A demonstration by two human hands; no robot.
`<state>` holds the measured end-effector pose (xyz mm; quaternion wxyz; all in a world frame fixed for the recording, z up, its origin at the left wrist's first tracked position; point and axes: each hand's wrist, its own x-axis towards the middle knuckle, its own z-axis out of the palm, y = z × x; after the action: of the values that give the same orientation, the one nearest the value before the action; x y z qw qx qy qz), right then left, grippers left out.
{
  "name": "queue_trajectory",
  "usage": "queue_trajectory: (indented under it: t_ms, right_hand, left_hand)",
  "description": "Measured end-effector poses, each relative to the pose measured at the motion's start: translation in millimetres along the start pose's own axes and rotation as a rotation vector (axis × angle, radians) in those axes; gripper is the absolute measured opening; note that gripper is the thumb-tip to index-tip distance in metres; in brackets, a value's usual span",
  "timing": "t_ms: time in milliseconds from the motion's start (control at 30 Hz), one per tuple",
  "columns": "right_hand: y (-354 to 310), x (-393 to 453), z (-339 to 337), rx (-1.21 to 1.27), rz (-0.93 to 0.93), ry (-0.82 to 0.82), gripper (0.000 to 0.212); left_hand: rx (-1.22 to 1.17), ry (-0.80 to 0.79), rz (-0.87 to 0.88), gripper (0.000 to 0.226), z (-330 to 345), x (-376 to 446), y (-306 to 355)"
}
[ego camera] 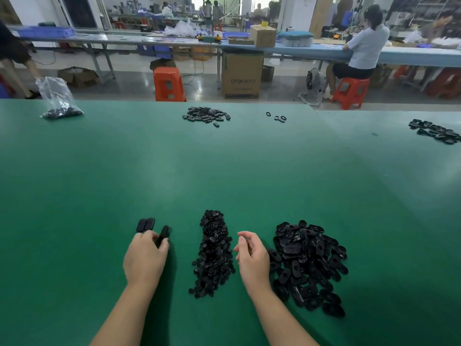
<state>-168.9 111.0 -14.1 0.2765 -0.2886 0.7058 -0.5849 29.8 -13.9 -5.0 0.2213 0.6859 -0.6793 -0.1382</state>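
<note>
at the green bench (224, 171), your left hand (146, 255) pinches a likely light, stiff black shell (164, 234) by its edges; right hand (252, 255) loosely curled, empty.

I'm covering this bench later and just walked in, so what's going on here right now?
A person is handling black plastic parts on a green table. The left hand grips a black piece beside two similar pieces lying side by side. The right hand hangs empty, fingers loosely curled, between a pile of small parts and a pile of larger oval shells. Another pile and a clear bag of parts sit far across the table.
</note>
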Motion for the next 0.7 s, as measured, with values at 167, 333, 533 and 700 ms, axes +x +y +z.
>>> queue_trajectory:
  t_ms: [167,333,533,700]
  right_hand:
    - [0,-1,0,-0.021,0.002,0.0,0.014]
    - [0,-1,1,-0.044,-0.002,0.002,0.015]
    - [2,-1,1,-0.072,-0.004,-0.001,0.014]
    - [3,0,2,-0.088,-0.011,-0.006,0.014]
  left_hand:
    - [0.172,0.08,0.299,0.018,10,-7,-10]
    - [0.178,0.082,0.292,0.022,10,-4,-13]
    - [0.207,0.027,0.213,0.043,9,10,-21]
    - [0.292,-0.051,0.168,0.055,11,17,-25]
